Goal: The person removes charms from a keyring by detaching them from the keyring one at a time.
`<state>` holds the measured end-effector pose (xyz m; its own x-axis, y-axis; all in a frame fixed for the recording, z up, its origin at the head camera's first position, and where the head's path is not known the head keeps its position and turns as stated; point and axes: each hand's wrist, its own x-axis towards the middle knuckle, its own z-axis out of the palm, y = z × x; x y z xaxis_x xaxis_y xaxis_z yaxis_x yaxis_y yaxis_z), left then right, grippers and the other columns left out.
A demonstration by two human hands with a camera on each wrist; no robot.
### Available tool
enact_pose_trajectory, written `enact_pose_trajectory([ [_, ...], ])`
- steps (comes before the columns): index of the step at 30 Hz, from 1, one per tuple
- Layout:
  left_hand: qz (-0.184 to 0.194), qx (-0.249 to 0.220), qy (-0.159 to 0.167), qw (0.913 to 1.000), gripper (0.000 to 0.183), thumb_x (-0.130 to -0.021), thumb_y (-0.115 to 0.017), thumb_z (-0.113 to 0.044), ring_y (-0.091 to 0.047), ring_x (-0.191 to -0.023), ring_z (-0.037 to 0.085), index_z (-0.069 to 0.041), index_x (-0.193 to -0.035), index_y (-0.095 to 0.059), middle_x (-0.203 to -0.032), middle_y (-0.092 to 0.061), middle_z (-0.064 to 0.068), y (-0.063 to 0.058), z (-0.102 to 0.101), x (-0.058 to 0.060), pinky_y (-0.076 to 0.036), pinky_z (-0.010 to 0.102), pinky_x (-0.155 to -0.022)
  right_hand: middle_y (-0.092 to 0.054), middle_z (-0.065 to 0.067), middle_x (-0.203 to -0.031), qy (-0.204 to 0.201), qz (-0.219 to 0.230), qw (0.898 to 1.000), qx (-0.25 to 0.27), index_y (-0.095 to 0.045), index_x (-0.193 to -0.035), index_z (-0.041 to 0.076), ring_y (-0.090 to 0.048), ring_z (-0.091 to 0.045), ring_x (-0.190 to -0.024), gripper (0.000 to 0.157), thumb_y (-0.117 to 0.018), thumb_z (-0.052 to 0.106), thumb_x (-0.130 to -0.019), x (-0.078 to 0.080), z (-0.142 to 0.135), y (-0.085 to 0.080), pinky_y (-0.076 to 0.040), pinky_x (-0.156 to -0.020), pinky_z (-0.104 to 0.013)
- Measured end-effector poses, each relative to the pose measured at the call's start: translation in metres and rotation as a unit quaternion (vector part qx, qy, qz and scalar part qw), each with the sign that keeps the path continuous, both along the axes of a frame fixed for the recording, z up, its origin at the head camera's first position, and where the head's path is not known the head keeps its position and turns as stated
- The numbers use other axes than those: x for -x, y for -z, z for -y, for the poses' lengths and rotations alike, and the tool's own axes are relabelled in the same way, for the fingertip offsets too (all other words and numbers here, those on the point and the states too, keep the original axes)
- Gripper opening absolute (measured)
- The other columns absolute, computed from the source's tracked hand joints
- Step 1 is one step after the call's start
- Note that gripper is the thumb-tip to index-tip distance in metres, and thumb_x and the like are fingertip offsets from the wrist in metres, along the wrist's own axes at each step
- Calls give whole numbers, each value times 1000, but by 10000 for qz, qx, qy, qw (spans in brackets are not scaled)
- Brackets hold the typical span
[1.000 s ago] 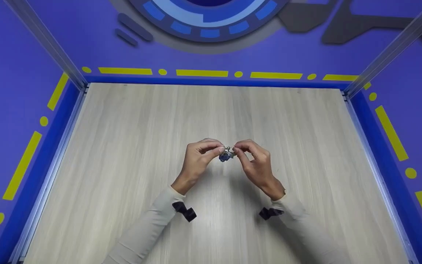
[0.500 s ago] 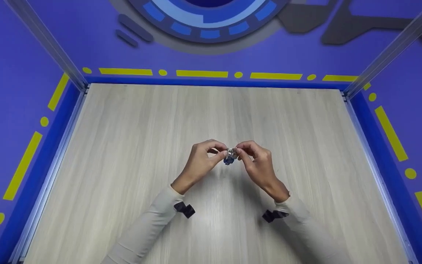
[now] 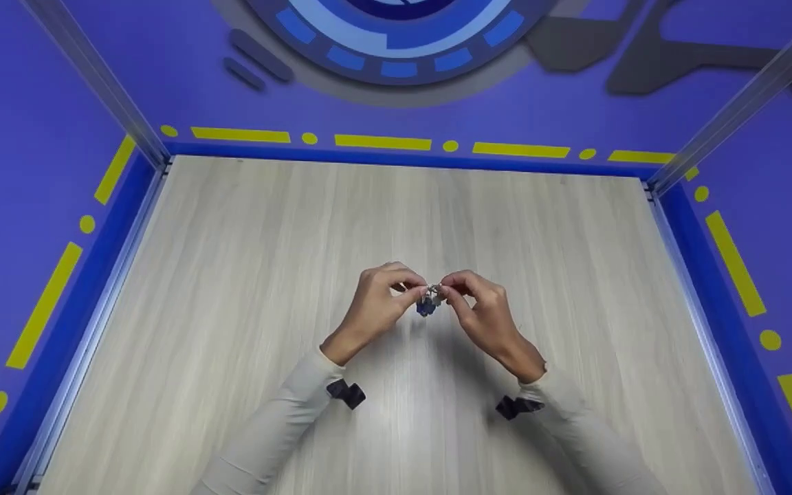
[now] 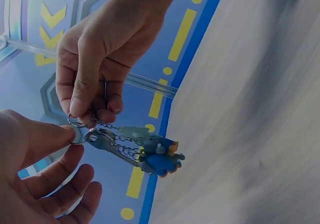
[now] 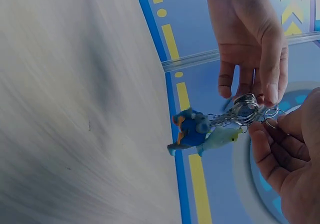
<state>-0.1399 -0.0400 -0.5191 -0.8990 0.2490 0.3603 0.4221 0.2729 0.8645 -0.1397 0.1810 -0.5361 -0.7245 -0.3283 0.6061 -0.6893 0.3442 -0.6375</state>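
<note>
Between both hands hangs a bunch of metal key rings (image 5: 246,109) with thin chains. My left hand (image 3: 377,306) pinches a ring with thumb and fingertips. From the other side, my right hand (image 3: 489,317) pinches another thin ring. A silver key (image 4: 104,142) dangles from the bunch in the left wrist view. Small rubbery charms hang on the chains: a blue and orange figure (image 5: 190,129) and a pale green one (image 5: 219,138). The rings are linked or overlap at the fingertips; which, I cannot tell. The bunch is held above the table.
A pale wood-grain table (image 3: 265,227) lies under the hands. Blue panels (image 3: 492,113) with yellow marks and metal frame posts (image 3: 740,103) enclose it at the back and sides. Each sleeve carries a black wrist strap device (image 3: 346,393).
Over the last second my left hand has shifted slightly right, closer to my right hand. The charms have swung and turned a little beneath the rings. The head view has tilted slightly.
</note>
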Motion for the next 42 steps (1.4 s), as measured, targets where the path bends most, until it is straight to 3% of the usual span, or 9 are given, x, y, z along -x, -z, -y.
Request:
enact_pose_trajectory([
  [5,463,-489,-62,9977,6,-96,-84,-4,-74,-92,13,-9,-97,-87,-97,-81,1,7,3,0,-63,43,-87,-78,-7,-95,-36,312,9991,267,-74,-102,-1,-74,-24,-74,11,-75,-11,-98,2,1,1,-59,-75,-20],
  [11,748,-439,-87,9962,4,-99,-82,-8,-74,-92,14,-8,-100,-86,-98,-81,0,12,6,4,-61,34,-86,-79,-8,-95,-118,727,9959,516,-74,-102,-2,-75,-30,-75,7,-73,-9,-101,6,5,1,-61,-75,-23],
  [19,751,0,161,9970,3,-99,-80,-4,-70,-86,16,-3,-99,-83,-95,-78,3,10,2,9,-62,41,-80,-79,-8,-94,-109,451,9989,105,-74,-103,-4,-76,-24,-79,3,-74,-7,-101,9,4,3,-59,-78,-20],
  [25,857,201,206,9959,4,-99,-81,-5,-68,-84,12,-5,-96,-82,-92,-76,1,5,1,13,-61,36,-77,-79,-8,-96,-139,181,9996,-156,-74,-105,-2,-77,-21,-82,5,-74,-5,-102,11,4,3,-60,-77,-25],
  [34,1190,-83,424,9920,6,-100,-79,-8,-72,-90,14,-10,-96,-83,-94,-79,-2,5,-3,19,-63,48,-85,-78,-6,-97,-52,155,9998,-57,-73,-104,-2,-75,-20,-82,8,-72,6,-107,11,-1,5,-60,-78,-24],
  [37,1277,-197,461,9906,6,-99,-79,-8,-73,-92,15,-9,-95,-83,-95,-80,0,6,-5,20,-63,51,-86,-78,-7,-97,6,153,9999,0,-73,-103,-1,-75,-20,-83,1,-74,0,-104,9,-4,5,-59,-79,-24],
  [42,1387,-279,527,9885,5,-98,-80,-10,-73,-95,16,-7,-96,-84,-96,-80,0,5,-10,23,-63,44,-85,-78,-6,-97,143,128,9997,151,-73,-101,0,-74,-21,-82,15,-76,-13,-96,6,-9,6,-58,-79,-21],
])
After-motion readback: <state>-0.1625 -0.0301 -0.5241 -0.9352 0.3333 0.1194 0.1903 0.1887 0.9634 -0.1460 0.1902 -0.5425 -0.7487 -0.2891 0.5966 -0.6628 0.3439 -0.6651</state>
